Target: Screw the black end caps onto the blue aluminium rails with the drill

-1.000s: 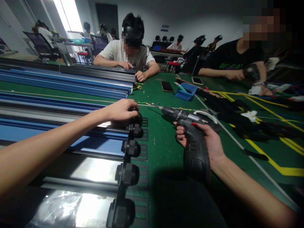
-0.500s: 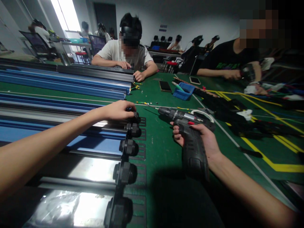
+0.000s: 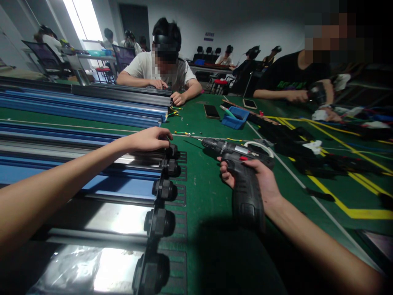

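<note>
My right hand [image 3: 264,180] is wrapped round the grip of a black cordless drill [image 3: 245,184], its thin bit pointing left over the green tabletop. Bent but apart, the fingers of my left hand [image 3: 155,138] hang over the far end of a row of metal profiles, with nothing visible in them. Just beside its fingertips is a black cable gland [image 3: 173,151]. Several more glands, such as the nearer one [image 3: 166,189], stick out from the profile ends, with slotted black tabs [image 3: 178,223] lying alongside.
Blue and silver profiles [image 3: 123,186] cover the left of the green table [image 3: 208,196]. Beyond the drill are a phone [image 3: 211,111], a blue bin [image 3: 235,118] and yellow-green wires [image 3: 182,133]. A person [image 3: 159,65] works opposite; another person [image 3: 288,78] holds a tool at the right.
My left hand has come slightly up and left off the far cable gland, which now shows more fully. The drill stays in my right hand, and the whole view has shifted a little.
</note>
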Motion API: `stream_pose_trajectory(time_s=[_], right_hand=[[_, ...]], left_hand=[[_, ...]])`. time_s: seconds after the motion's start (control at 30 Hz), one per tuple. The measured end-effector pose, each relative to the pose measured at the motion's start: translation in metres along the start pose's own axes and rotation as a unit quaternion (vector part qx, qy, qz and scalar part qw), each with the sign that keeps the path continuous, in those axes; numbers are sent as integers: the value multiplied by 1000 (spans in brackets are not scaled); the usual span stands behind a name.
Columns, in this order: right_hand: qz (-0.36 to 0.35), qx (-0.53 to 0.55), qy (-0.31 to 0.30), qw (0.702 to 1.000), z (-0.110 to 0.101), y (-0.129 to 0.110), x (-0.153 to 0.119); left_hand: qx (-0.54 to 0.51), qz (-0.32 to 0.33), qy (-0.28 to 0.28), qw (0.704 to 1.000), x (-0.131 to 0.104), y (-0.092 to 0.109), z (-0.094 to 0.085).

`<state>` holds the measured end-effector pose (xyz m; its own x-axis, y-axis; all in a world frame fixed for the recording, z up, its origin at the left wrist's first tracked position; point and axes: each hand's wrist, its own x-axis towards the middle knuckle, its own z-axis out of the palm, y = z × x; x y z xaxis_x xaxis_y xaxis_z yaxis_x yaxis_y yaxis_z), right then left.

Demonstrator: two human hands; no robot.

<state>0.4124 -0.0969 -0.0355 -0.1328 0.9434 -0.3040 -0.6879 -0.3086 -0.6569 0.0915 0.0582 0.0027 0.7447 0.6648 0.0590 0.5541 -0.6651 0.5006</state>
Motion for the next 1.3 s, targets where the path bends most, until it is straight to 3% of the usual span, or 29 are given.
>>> stream_pose_trajectory(time_s=[0.13, 0.23, 0.37, 0.47, 0.53, 0.63, 0.77, 1.03, 1.17, 1.3], right_hand=[[5, 17, 6, 1000, 1, 0, 0], [3, 23, 8, 1000, 1, 0, 0], [-7, 2, -6, 1000, 0, 1, -1], [-15, -27, -24, 999, 0, 2, -3], [-13, -35, -30, 999, 0, 3, -3], [-3, -36, -32, 999, -1, 4, -3], [-2, -49, -30, 998, -1, 5, -1], [-41, -139, -3, 989, -3, 6, 0], [-32, -141, 4, 990, -3, 5, 1], [-16, -124, -2, 992, -4, 4, 2]], left_hand=[[9, -11, 29, 999, 1, -3, 4], [47, -12, 104, 993, 0, -4, 6], [140, 68, 237, 959, -3, 3, 2], [203, 139, 282, 927, -5, 21, 0], [215, 180, 270, 921, -6, 36, 2], [218, 232, 193, 928, -9, 56, 8], [222, 259, 114, 933, -13, 64, 14], [165, 222, 166, 946, -13, 39, 11], [135, 179, 212, 951, -13, 27, 8], [124, 161, 224, 953, -13, 21, 8]])
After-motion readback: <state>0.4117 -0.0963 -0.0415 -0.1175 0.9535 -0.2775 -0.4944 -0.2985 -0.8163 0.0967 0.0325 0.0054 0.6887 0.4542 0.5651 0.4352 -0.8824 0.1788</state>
